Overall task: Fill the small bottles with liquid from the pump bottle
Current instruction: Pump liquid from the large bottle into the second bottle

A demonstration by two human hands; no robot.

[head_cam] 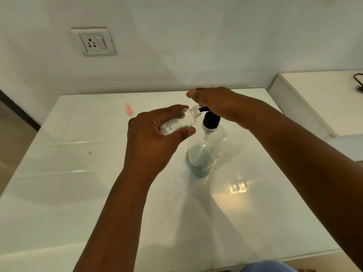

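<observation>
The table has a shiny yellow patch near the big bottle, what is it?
In the head view, that patch is glare: light bouncing off the glossy white table beside the pump bottle. The arms cast soft grey shadows too, and the table edges bend from the wide lens.

Pump bottle (206, 150) at centre: clear plastic body, black pump head (211, 119) and black spout, a pale teal tint low in the body, brownish speckled residue along its lower left side. Small bottle (179, 122) at 10 o'clock of the pump head: clear, whitish cloudy patches inside. Table (78, 193): glossy white, faint paler seam lines running across, one small dark speck toward 9 o'clock, a warm yellow light reflection at 5 o'clock of the pump bottle. Small pink item (128, 109) at 11 o'clock, blurred. Wall (196, 36) off-white; wall socket (93, 42) white with dark holes. Black cable (358, 83) at 2 o'clock on a white ledge (324, 99). Light blue fabric (269, 266) at 6 o'clock.
</observation>
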